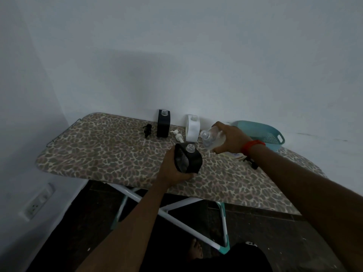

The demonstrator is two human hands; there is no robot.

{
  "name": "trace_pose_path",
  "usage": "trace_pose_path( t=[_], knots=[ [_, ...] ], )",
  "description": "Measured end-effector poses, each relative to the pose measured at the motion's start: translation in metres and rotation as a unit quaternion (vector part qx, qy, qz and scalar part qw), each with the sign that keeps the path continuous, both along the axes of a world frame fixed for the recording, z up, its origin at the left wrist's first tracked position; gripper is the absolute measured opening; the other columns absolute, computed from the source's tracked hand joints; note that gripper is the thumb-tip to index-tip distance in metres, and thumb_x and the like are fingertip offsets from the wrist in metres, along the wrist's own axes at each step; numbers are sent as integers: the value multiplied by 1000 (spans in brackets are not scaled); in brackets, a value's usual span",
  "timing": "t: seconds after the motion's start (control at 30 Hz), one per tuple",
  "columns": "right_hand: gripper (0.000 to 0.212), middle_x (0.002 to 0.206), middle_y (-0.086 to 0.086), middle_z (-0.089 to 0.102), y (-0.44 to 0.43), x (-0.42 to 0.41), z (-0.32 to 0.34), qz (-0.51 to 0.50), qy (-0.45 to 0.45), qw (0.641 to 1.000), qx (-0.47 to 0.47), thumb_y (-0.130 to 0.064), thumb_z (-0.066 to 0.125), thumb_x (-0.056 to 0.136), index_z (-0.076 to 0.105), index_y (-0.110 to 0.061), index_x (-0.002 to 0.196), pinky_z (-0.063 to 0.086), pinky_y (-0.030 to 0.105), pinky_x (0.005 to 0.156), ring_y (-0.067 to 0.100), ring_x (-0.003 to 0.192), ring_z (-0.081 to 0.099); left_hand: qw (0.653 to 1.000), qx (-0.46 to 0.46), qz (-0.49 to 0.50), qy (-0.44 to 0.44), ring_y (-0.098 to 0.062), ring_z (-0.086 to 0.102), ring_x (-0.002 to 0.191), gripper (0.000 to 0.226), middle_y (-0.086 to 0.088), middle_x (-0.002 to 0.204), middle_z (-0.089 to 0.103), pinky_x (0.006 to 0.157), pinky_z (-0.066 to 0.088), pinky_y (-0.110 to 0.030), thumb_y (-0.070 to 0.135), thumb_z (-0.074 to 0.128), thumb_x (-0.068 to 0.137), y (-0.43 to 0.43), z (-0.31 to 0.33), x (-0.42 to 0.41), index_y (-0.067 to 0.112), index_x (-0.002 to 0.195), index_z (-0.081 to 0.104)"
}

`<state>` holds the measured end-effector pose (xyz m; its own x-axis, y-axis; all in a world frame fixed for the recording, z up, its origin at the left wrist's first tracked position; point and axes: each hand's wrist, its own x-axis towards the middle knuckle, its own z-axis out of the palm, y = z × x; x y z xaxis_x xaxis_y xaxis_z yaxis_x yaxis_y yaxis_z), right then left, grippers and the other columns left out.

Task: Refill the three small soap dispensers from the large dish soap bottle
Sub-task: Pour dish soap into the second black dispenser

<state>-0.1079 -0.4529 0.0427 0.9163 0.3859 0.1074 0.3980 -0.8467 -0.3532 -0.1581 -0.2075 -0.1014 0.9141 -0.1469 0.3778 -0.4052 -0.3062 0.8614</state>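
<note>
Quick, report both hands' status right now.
Left hand: gripping the near black dispenser, held tilted.
Right hand: holding the large soap bottle, its open mouth tipped toward that dispenser.

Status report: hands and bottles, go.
Left hand grips black square dispenser, uncapped, tilted. Right hand holds clear large soap bottle tipped toward its neck; no stream visible. Nothing between the mouths.

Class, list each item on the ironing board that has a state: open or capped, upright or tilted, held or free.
large soap bottle: uncapped, tilted, held by right hand
near black dispenser: pump off, tilted, gripped by left hand
far black dispenser: pump off, upright, free
white dispenser: pump off, upright, free
black pump: lying loose on ironing board
white pump: lying loose on ironing board
</note>
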Motion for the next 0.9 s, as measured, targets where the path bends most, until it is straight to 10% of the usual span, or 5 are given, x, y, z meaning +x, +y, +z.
trace_pose_path(
  t=[0.23,0.9],
  knots=[
    [75,107,-3,65,12,2,-1,29,-3,998,-58,-41,86,57,48,-31,122,53,37,78,20,94,62,999,24,30,35,-23,44,141,115,0,150,46,114,41,-52,33,99,60,0,-7,3,19,154,35],
    [76,112,2,65,14,-7,-3,20,-29,988,-152,-40,88,60,51,-25,125,49,36,78,24,101,59,996,56,30,69,-26,34,146,129,-4,157,36,118,34,-55,66,83,55,0,1,-1,18,160,25]
  ],
)
